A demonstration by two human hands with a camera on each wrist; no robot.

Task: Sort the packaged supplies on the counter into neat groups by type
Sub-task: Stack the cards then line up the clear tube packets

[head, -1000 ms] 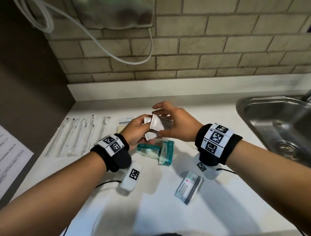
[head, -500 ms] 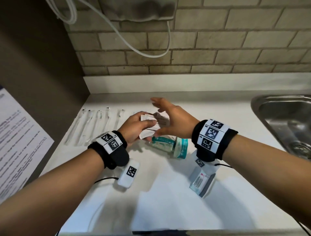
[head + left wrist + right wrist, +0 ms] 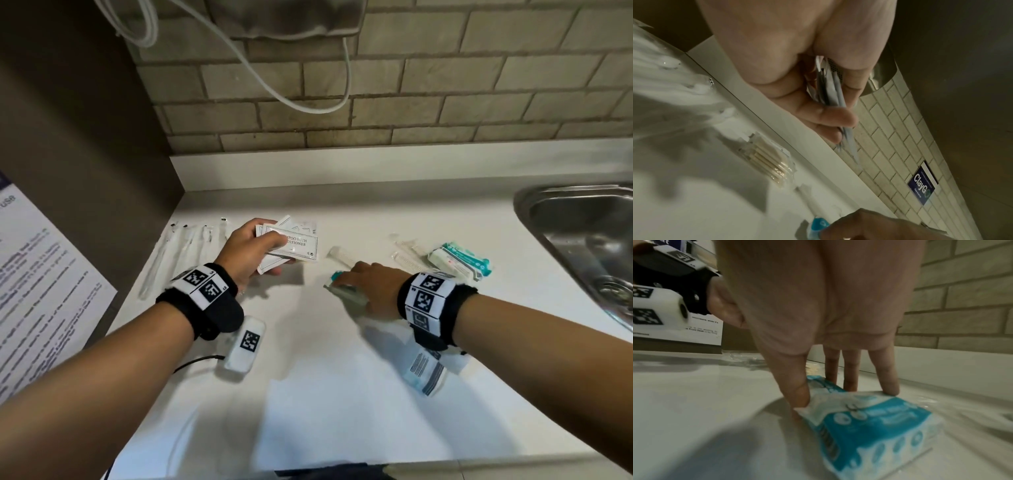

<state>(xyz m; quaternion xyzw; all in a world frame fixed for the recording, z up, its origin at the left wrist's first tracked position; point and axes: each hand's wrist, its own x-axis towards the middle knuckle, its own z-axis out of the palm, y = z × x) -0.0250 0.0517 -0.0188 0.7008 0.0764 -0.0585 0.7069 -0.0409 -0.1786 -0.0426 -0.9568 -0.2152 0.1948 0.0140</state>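
My left hand (image 3: 265, 248) grips a stack of white shampoo sachets (image 3: 294, 245) just above the counter; in the left wrist view the sachets (image 3: 831, 91) sit edge-on between thumb and fingers. My right hand (image 3: 346, 286) is down on a teal-and-white tissue pack (image 3: 339, 291) in the middle of the counter. In the right wrist view the thumb and fingers (image 3: 888, 384) pinch that pack (image 3: 875, 423) from both sides. A second teal pack (image 3: 459, 263) lies to the right by the sink.
Clear-wrapped toothbrushes (image 3: 185, 250) lie in a row at the left. Wrapped combs (image 3: 407, 253) lie beyond my right hand, a cotton swab pack (image 3: 766, 160) beside my left hand, and a white-grey packet (image 3: 424, 371) under my right wrist. A steel sink (image 3: 582, 236) is at the right, a printed notice (image 3: 41, 291) at the left.
My right hand has let go of the sachets and come down to the right onto the teal pack. The left hand still holds the sachet stack.
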